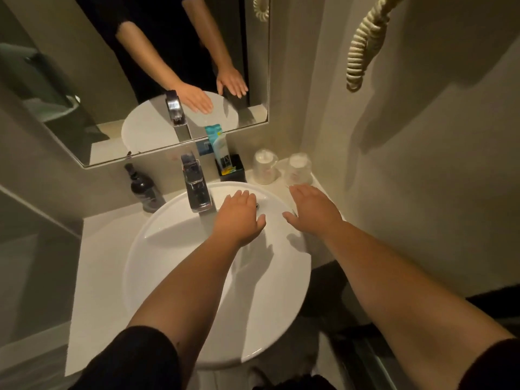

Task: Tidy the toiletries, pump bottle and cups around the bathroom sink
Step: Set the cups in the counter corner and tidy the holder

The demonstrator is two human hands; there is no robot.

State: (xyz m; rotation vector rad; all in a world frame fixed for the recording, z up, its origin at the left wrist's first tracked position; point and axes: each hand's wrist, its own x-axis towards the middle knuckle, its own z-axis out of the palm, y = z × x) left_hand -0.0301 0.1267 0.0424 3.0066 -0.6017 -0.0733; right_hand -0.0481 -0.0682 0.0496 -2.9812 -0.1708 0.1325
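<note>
My left hand [239, 215] hovers flat over the white round sink [174, 266], fingers apart, holding nothing. My right hand [312, 209] is spread palm down over the sink's right rim, also empty, just in front of two cups. A dark pump bottle [145, 190] stands on the counter left of the tap. A black holder [232, 171] behind the sink holds a teal and white tube [218, 144] and small sachets. One white cup [264, 167] and one clear glass cup [299, 168] stand upside down at the back right corner.
A chrome tap [197, 190] rises at the sink's back edge. A mirror [140, 80] hangs on the wall above. A coiled cream cord [363, 46] hangs on the right wall. The beige counter [95, 277] extends left of the sink.
</note>
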